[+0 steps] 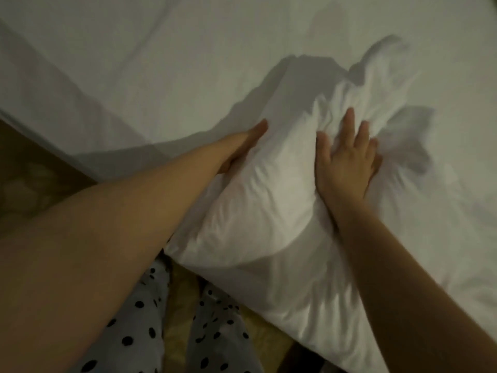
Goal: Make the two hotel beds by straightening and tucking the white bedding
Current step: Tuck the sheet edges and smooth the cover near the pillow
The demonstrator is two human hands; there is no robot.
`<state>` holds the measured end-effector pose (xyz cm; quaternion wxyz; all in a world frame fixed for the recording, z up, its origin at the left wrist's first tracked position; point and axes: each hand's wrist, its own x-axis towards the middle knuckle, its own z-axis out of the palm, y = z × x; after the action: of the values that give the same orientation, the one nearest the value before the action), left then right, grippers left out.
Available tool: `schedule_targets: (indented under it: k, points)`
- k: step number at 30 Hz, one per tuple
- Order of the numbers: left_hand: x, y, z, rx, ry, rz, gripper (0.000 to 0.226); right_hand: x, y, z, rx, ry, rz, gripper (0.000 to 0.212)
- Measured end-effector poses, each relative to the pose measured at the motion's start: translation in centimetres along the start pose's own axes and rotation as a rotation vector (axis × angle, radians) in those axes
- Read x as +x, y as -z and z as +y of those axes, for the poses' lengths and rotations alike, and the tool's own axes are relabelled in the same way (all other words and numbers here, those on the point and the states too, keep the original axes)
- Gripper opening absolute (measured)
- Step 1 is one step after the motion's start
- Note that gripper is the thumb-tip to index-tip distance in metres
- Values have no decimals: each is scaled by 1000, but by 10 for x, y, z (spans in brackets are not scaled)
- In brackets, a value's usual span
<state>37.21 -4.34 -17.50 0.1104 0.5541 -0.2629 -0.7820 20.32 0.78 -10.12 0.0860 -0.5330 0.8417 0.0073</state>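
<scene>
A puffy, wrinkled white pillow (271, 200) lies at the near edge of a bed covered by a white sheet (166, 65). My left hand (243, 145) is pressed flat against the pillow's left side, its fingers straight and partly sunk behind the fabric. My right hand (348, 162) lies palm down on top of the pillow with its fingers spread, pushing into the fabric. Neither hand is closed around anything. The pillow's far end is bunched up beyond my right fingers.
The bed edge runs diagonally from the left toward the bottom right. A brownish patterned floor (29, 179) shows at the left and below. My legs in white trousers with black dots (139, 329) stand against the bed.
</scene>
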Motion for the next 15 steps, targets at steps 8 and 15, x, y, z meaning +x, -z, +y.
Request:
schedule_targets:
  k: [8,15]
  points:
    - [25,-30,36,5,-174,6,44,0,17,-5,231,-137,124,70]
    - [44,-13,64,-68,-83,-48,46,8,8,-19,165,-99,-11,73]
